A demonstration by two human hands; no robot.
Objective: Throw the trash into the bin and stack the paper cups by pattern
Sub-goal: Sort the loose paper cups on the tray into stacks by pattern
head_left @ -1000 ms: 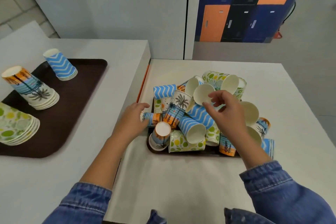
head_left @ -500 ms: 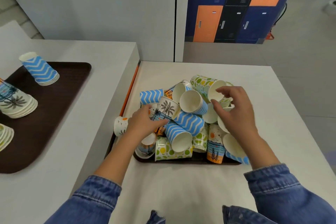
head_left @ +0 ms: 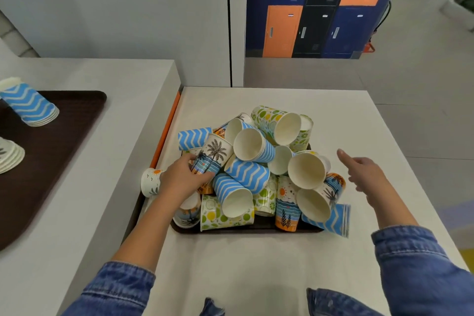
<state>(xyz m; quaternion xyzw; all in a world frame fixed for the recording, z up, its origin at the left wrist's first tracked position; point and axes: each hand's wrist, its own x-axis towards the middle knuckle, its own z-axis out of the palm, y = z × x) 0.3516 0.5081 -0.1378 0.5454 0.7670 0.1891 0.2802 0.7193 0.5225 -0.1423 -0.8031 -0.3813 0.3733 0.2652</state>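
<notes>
A heap of paper cups lies jumbled on a dark tray on the white table: blue zigzag cups, lemon-print cups and palm-tree beach cups. My left hand grips a palm-tree cup at the heap's left side. One beach cup lies off the tray beside my left wrist. To the right of the heap my right hand hovers with fingers spread and nothing in it. No bin or trash shows.
On the left counter a second brown tray carries sorted stacks: a blue zigzag stack and a palm stack cut off by the frame edge. An orange strip runs along the gap between tables. Lockers stand behind.
My right hand pulled away from the top of the heap to its right side and opened. My left hand closed around the palm-tree cup. The view shifted right, so the left tray slid out.
</notes>
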